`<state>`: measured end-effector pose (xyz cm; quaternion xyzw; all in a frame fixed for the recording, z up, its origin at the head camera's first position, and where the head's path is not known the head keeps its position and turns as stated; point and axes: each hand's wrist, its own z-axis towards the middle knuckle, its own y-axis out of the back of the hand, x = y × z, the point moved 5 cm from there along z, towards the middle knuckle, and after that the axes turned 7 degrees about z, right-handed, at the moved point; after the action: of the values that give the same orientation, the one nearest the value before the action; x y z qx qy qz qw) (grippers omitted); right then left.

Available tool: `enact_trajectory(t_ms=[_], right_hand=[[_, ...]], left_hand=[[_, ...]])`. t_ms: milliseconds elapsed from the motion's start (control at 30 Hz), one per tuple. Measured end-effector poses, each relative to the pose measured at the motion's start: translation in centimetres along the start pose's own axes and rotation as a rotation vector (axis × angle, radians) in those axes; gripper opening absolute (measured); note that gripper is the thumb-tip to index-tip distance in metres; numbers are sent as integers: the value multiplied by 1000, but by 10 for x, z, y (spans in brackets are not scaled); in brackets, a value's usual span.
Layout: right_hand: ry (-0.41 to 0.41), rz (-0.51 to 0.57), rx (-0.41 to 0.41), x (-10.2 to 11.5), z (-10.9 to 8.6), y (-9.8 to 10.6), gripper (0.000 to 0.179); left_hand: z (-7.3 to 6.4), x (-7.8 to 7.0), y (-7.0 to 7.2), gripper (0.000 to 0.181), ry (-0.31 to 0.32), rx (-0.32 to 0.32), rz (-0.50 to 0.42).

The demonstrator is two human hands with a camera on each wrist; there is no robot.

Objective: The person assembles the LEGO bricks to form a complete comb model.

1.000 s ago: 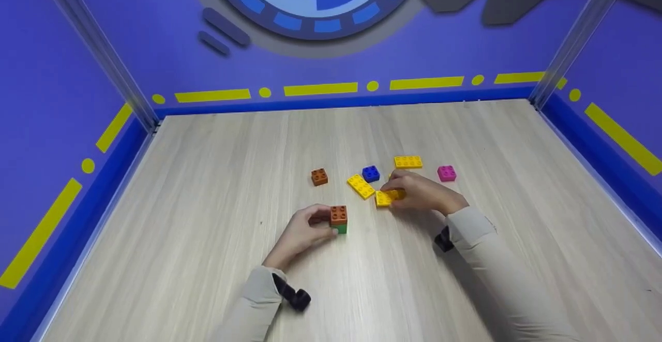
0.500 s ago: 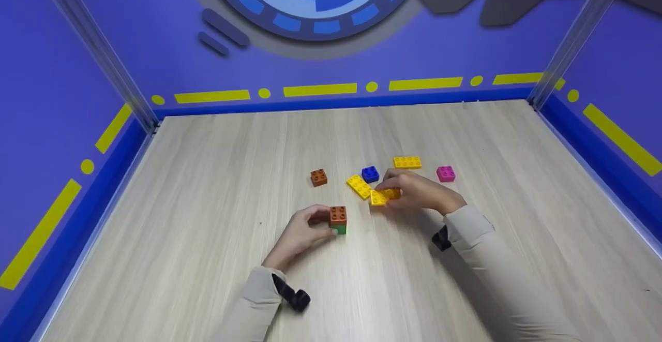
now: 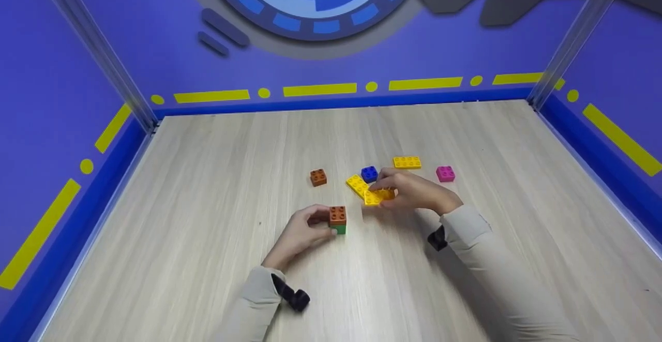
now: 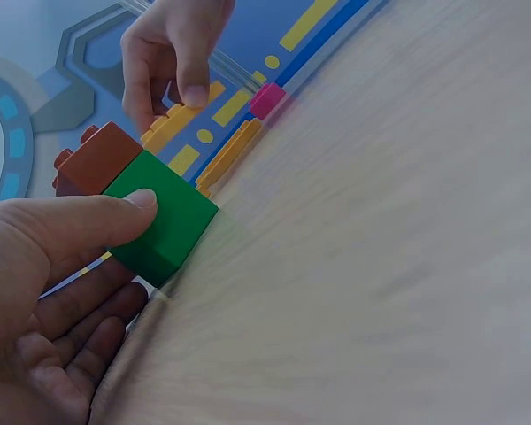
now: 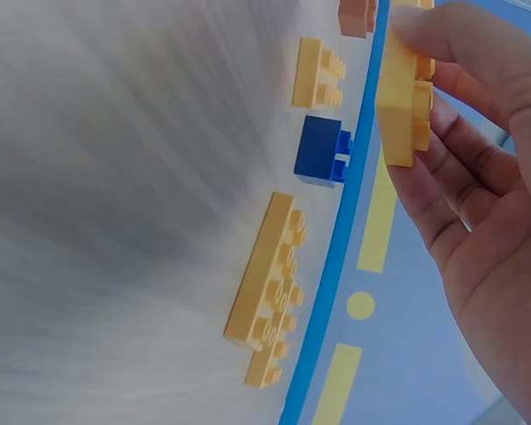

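Note:
My left hand grips a small stack, a brown brick on top of a green block. In the left wrist view the thumb lies across the green side, and the block's lower edge is right at the tabletop. Up and to the right, my right hand pinches a long yellow brick between thumb and fingers. The right wrist view shows this yellow brick raised off the table, its studs facing the palm. In the head view it overlaps the end of another yellow brick lying on the table.
A blue brick sits beside the lying yellow one. Further out are a loose brown brick, a yellow brick and a pink brick. Blue-purple panels wall the wooden table at the back and sides.
My right hand has lifted the yellow brick and carried it a little to the left, toward the stack. The left hand and its stack have stayed in place.

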<state>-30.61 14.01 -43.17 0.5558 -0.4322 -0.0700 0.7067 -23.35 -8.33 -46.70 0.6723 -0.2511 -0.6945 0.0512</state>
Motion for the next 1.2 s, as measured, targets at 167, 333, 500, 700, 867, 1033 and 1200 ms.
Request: enact_trajectory(t_ms=[167, 333, 500, 700, 867, 1033, 1200], right_hand=[[22, -3, 4, 5, 2, 1, 35], [42, 4, 5, 11, 3, 1, 35], [70, 17, 2, 17, 6, 1, 34], [97, 4, 6, 25, 9, 0, 34], [116, -12, 8, 30, 10, -1, 36], [117, 11, 18, 32, 11, -3, 36], [122, 41, 29, 36, 13, -6, 36]], left_hand=[[1, 2, -1, 40, 0, 6, 16], [10, 17, -4, 41, 0, 2, 18], [20, 37, -8, 43, 8, -7, 27], [20, 40, -7, 43, 5, -3, 33], [20, 38, -7, 44, -11, 0, 39], [19, 39, -7, 44, -19, 4, 33], [14, 29, -6, 44, -21, 7, 13]])
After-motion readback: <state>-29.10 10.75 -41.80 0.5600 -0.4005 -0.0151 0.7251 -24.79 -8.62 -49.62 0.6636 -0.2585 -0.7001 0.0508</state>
